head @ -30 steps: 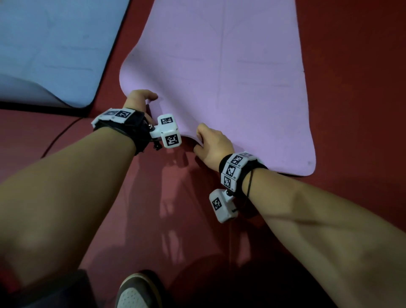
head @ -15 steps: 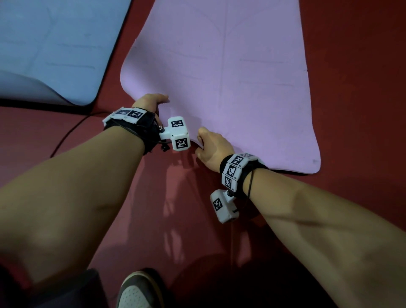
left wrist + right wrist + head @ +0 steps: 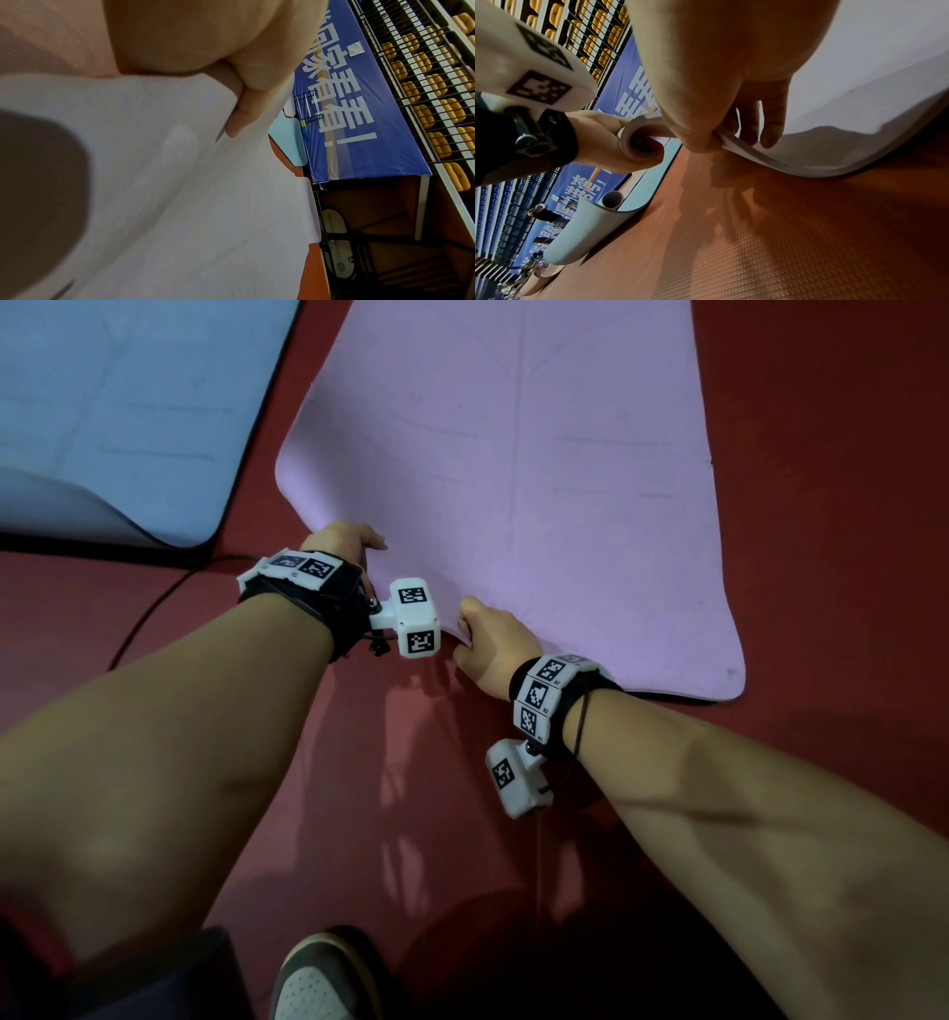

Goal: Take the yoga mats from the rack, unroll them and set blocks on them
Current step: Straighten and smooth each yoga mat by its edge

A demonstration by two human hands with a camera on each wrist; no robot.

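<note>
A pink yoga mat [image 3: 513, 469] lies unrolled on the red floor, its near edge lifted off the ground. My left hand [image 3: 339, 541] grips the near left part of that edge, fingers curled round the bent-over mat [image 3: 641, 142]. My right hand [image 3: 488, 639] pinches the near edge [image 3: 731, 140] a little to the right, thumb on top. The far end of the pink mat [image 3: 205, 203] stretches away flat. A blue mat [image 3: 128, 403] lies unrolled at the upper left, its near end [image 3: 582, 225] curling up. No blocks are in view.
My shoe [image 3: 323, 983] stands on the red floor [image 3: 411, 814] at the bottom. A black cable [image 3: 149, 613] runs across the floor left of my left wrist. A blue banner [image 3: 359, 121] and railings with yellow seats [image 3: 437, 101] lie beyond the mats.
Both hands have shifted the near edge of the pink mat slightly to the right, the left hand most. Both grips are unchanged.
</note>
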